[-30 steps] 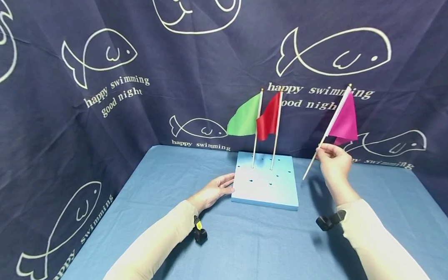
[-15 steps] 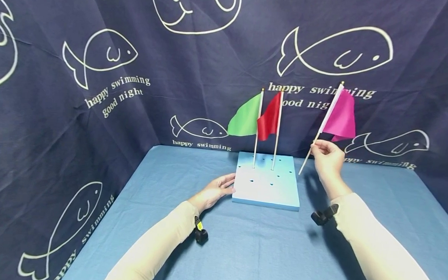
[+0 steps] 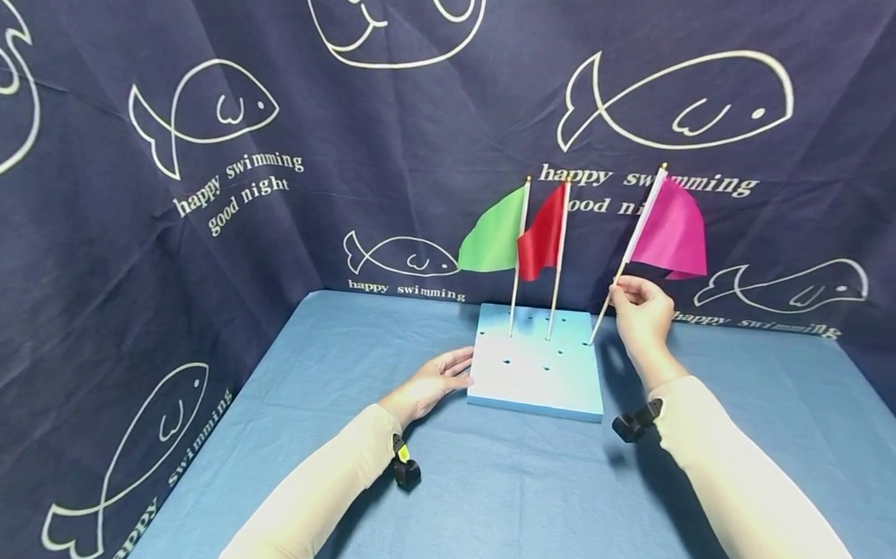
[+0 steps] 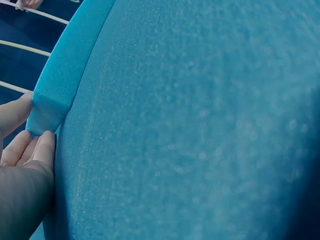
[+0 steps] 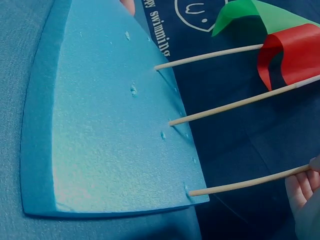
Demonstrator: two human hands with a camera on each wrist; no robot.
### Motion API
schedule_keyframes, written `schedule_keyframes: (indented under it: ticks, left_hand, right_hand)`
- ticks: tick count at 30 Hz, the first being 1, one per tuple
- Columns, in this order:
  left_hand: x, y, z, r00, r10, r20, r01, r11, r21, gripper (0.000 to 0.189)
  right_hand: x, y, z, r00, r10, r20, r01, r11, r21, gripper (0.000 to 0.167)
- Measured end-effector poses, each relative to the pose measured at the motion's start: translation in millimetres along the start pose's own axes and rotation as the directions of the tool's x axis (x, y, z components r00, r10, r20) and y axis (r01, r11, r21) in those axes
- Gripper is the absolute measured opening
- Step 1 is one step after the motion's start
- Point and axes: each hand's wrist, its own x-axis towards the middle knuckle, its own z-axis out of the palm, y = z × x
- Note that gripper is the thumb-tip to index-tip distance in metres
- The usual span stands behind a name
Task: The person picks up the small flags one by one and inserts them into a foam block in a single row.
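Observation:
My right hand (image 3: pixel 644 316) pinches the stick of a magenta flag (image 3: pixel 671 231), which leans to the right. The lower tip of that stick (image 5: pixel 240 185) meets a hole near the blue foam board's far right corner; how deep it sits I cannot tell. My left hand (image 3: pixel 430 385) rests its fairly straight fingers (image 4: pixel 44 145) against the left edge of the foam board (image 3: pixel 522 387). A green flag (image 3: pixel 492 236) and a red flag (image 3: pixel 543 238) stand upright in holes of the board, side by side.
Several small holes dot the board's top, among them a front hole (image 3: pixel 507 362). The board lies on a blue tablecloth (image 3: pixel 438 496). Behind the table hangs a dark blue curtain (image 3: pixel 394 144) with white fish drawings.
My right hand has moved left with the magenta flag, bringing its stick's tip from beside the board to a hole near the right edge. The left hand stays at the board.

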Motion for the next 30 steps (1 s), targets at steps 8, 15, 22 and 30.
schedule_keyframes:
  ticks: [8, 15, 22, 30]
  left_hand:
    - [0.3, 0.6, 0.5, 1.000, 0.005, 0.007, -0.005, 1.000, 0.009, 0.062]
    - [0.5, 0.7, -0.9, 1.000, 0.005, 0.006, -0.005, 1.000, 0.015, 0.062]
    - [1.9, 1.6, -1.1, 1.000, -0.002, -0.003, 0.002, 1.000, 0.016, 0.062]
    - [1.5, 0.5, -1.7, 1.000, 0.003, 0.002, -0.003, 1.000, 0.018, 0.062]
  right_hand:
    - [-1.9, 0, 4, 1.000, 0.001, -0.015, -0.002, 0.999, -0.051, 0.020]
    - [-0.2, 1, 7, 1.000, 0.014, -0.015, -0.014, 0.998, -0.059, 0.022]
    - [-0.4, -1, 9, 1.000, 0.015, -0.009, -0.015, 0.999, -0.040, 0.021]
    - [-3.7, 2, 13, 1.000, 0.014, 0.006, -0.014, 0.997, -0.078, 0.020]
